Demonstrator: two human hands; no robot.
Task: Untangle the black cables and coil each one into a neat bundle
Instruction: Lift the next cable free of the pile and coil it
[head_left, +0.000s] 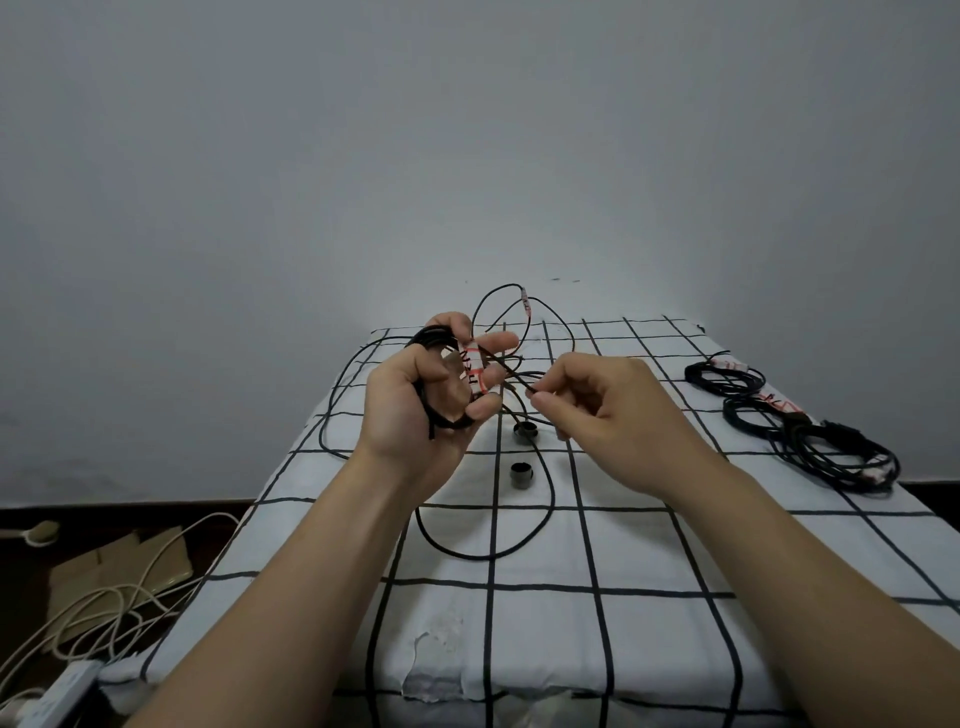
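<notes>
The black cable (485, 558) is partly gathered and partly loose: several turns of it form a small coil (431, 338) wrapped around the left hand (410, 400), which is raised above the tabletop (649, 561) with its fingers curled round the turns and its thumb up against a white label (474, 371) marked in red and black. From that coil, strands arch up towards the far side, where a second small label (525, 301) sits on the cable, and other strands drop down into a wide open loop lying on the near middle of the tabletop. The right hand (608, 400), just to the right of the left one, pinches a single strand between thumb and forefinger, with the other fingers loosely curled below. Under the hands, inside the trailing loops, two small dark metal rings (519, 474) lie on the cloth, one a little farther than the other. Along the right edge lie three coiled bundles (841, 457) of black cable, close together in a row running from far to near, some with white labels. The tabletop is covered by a white cloth with a black grid. On the dark floor at the left are pale cords (104, 597), flattened cardboard (119, 566) and a white power strip (62, 686). A plain grey wall (467, 130) fills the far side.
</notes>
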